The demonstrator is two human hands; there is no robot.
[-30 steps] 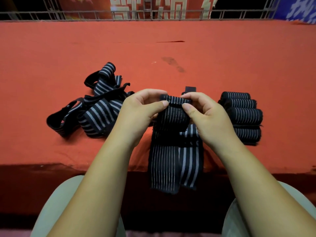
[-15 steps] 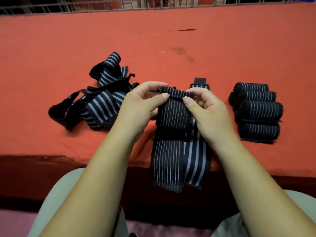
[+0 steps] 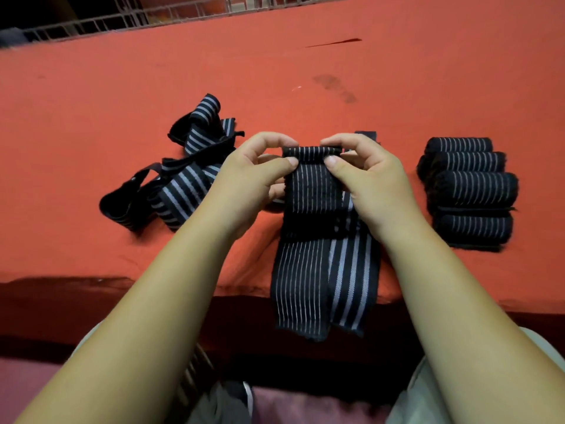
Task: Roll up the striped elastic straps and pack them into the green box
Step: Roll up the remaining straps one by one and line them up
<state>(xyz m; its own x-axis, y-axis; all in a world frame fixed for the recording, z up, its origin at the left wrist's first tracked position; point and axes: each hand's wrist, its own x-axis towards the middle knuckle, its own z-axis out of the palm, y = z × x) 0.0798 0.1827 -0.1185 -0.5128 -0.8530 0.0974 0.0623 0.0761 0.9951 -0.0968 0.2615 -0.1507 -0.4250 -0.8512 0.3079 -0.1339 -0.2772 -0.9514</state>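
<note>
Black striped strap point(image 3: 307, 270) lies on red tabletop point(image 3: 428, 87), near tail hanging over table edge. Left hand point(image 3: 256, 179) and right hand point(image 3: 370, 179) both pinch strap's rolled far end: thumbs on near face, fingers curled over top. Wider-striped strap point(image 3: 351, 280) touching its right side, partly underneath. Loose tangled straps point(image 3: 183, 185) left of it. Four rolled straps point(image 3: 470, 191) right of it, apart.

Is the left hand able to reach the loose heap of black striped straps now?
Probably yes: the loose heap of black striped straps lies right beside the left hand, nothing between; but that hand pinches the half-rolled black striped strap.
</note>
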